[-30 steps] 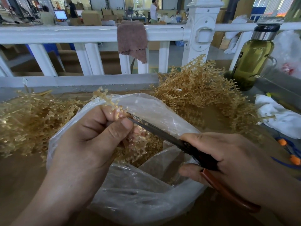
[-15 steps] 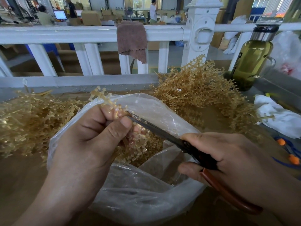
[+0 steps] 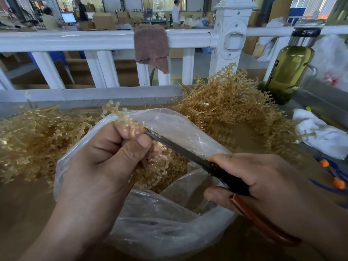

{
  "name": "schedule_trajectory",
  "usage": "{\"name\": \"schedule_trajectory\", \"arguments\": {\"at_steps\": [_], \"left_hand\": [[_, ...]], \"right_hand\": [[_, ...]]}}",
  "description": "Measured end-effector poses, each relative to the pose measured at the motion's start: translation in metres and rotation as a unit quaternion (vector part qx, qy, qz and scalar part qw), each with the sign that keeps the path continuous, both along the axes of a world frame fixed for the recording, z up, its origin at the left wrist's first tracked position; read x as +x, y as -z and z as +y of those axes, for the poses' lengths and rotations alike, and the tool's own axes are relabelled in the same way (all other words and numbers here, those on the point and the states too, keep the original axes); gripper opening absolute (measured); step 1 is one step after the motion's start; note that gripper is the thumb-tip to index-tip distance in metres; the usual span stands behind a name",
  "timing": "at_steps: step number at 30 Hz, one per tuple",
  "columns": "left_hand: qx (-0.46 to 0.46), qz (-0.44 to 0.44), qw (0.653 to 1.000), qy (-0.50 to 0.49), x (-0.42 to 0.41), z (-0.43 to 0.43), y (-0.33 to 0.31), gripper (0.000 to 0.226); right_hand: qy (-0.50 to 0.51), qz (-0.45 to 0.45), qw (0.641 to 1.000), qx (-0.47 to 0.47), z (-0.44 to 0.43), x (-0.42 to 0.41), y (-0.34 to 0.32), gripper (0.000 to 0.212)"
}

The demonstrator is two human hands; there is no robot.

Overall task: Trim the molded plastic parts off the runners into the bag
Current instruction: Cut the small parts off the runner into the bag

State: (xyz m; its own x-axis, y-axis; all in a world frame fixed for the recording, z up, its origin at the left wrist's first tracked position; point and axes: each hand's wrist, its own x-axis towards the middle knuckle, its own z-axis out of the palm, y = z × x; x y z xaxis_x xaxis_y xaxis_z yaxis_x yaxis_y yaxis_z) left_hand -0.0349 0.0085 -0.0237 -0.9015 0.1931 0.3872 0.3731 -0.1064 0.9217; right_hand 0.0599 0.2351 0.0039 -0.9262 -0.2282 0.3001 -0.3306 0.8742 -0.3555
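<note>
My left hand [image 3: 101, 166] pinches a pale amber runner [image 3: 120, 117] with small molded parts, holding it over the open clear plastic bag [image 3: 169, 232]. The runner's top sticks up past my fingers. My right hand [image 3: 263, 189] grips scissors [image 3: 180, 147] with dark blades and red-brown handles. The blade tips reach the runner just beside my left thumb. Amber trimmed parts [image 3: 169, 176] lie inside the bag, partly hidden behind my left hand.
A pile of amber runners [image 3: 231, 106] lies at back right, another pile [image 3: 32, 136] at left. A green-tinted bottle [image 3: 290, 70], a white cloth [image 3: 323, 132] and orange-tipped blue cord [image 3: 337, 181] sit at right. A white railing [image 3: 84, 38] with a brown rag [image 3: 150, 46] runs behind.
The runner has slid slightly upward and left in my left hand, and the scissor tips follow it. My right hand stays nearly still.
</note>
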Motion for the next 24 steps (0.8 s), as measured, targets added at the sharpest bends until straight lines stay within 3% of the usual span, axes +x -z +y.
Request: {"name": "schedule_trajectory", "arguments": {"at_steps": [24], "left_hand": [[0.003,0.011,1.000,0.009,-0.0025,-0.0009,0.0028,0.011]], "right_hand": [[-0.033,0.002,0.999,-0.013,0.0034,-0.0030,0.0026,0.046]]}}
